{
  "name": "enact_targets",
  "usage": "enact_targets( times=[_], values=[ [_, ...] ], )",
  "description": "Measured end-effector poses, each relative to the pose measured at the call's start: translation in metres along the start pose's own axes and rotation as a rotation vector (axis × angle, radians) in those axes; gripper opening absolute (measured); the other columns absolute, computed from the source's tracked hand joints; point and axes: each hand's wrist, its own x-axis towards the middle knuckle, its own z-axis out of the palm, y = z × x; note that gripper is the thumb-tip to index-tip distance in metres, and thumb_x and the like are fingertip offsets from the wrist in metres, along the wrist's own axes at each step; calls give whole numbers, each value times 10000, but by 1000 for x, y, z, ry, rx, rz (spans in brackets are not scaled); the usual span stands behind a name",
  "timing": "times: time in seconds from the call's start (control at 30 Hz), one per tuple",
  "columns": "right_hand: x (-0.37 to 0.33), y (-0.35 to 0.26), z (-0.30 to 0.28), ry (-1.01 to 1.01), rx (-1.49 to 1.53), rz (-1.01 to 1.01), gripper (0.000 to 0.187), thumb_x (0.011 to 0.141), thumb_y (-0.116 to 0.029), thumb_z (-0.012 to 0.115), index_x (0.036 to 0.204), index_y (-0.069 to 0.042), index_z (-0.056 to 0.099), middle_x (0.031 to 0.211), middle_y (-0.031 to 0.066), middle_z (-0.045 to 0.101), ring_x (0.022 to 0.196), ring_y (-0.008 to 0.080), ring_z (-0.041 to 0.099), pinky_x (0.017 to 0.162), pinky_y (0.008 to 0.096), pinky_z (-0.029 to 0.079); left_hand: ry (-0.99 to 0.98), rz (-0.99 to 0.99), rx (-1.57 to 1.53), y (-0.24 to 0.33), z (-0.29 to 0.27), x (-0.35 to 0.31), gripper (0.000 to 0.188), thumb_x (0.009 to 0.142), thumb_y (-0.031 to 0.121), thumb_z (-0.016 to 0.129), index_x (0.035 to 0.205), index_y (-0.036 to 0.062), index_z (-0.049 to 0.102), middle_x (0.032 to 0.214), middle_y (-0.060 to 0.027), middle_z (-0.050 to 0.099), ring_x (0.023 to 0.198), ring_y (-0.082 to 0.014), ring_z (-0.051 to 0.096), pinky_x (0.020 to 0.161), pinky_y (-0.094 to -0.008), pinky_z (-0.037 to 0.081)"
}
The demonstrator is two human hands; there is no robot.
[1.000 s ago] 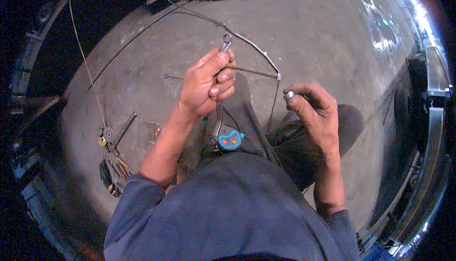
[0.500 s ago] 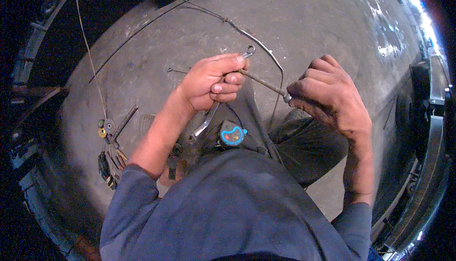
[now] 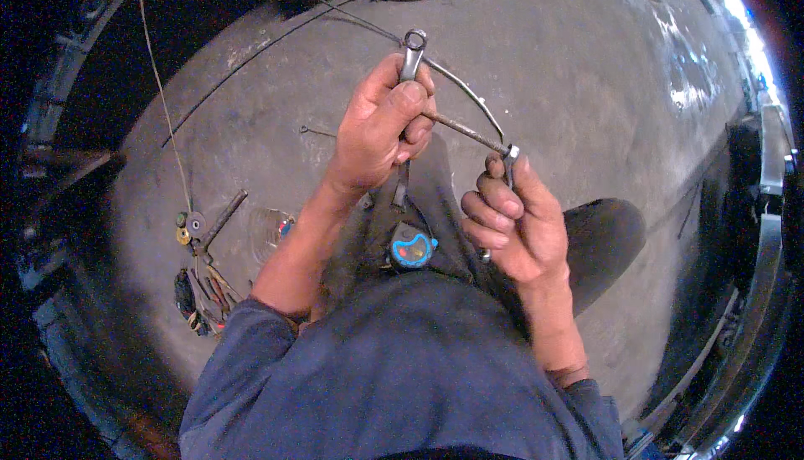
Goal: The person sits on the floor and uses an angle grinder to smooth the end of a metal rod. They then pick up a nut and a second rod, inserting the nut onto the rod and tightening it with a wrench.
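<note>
My left hand (image 3: 381,129) is closed around a shiny ring spanner (image 3: 412,60), whose ring end sticks up above the thumb and whose lower end shows under the fist. From the same hand a thin, rusty rod (image 3: 465,131) runs out to the right. A light metal nut (image 3: 512,152) sits at the rod's right end. My right hand (image 3: 523,221) is closed, palm side up, around a second spanner. This spanner's head (image 3: 508,169) meets the nut; its shaft is mostly hidden by the fingers. How the rod's left end is held is hidden.
A blue and black tape measure (image 3: 412,248) is at my waist. On the floor at left lie a hammer-like bar (image 3: 224,221), grinding discs (image 3: 196,224) and several hand tools (image 3: 213,288). A bent cable (image 3: 469,96) and a long thin rod (image 3: 251,56) lie ahead.
My right hand has turned palm up and moved left and down; a spanner now shows in it at the nut. My left hand has risen, tipping its spanner more upright.
</note>
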Motion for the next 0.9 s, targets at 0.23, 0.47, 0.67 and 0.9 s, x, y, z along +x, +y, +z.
enact_targets(
  times=[0.23,0.47,0.67,0.9],
  values=[
    [-19,-14,-3,-71,-111,-49,299,1043,-332,438,1078,-67,572,649,-8,419,632,133,431,502,277,379,-20,-126,-137,4,9,-5,158,997,221,533,1049,74,505,692,-4,459,483,-41,344,413,-201,289],
    [-21,-19,2,347,-1057,-724,155,980,-184,557,1014,-46,621,743,39,577,686,136,545,612,273,450,44,-138,-203,-1,-2,-4,174,1005,248,527,1066,85,520,703,6,459,458,-40,332,413,-203,278],
    [-17,-67,26,25,-1931,-757,150,830,-115,713,942,-26,672,809,70,640,798,223,594,743,336,454,-20,-293,-341,2,-3,-7,160,1013,240,514,1064,90,536,689,23,461,441,-27,327,401,-199,259],
    [-11,-89,61,-278,-2397,-745,157,801,-165,725,909,-73,660,764,61,588,776,264,554,753,372,421,-13,-471,-363,7,-5,-5,194,1036,231,470,1129,75,539,651,51,443,408,-9,315,372,-184,245]
  ],
)
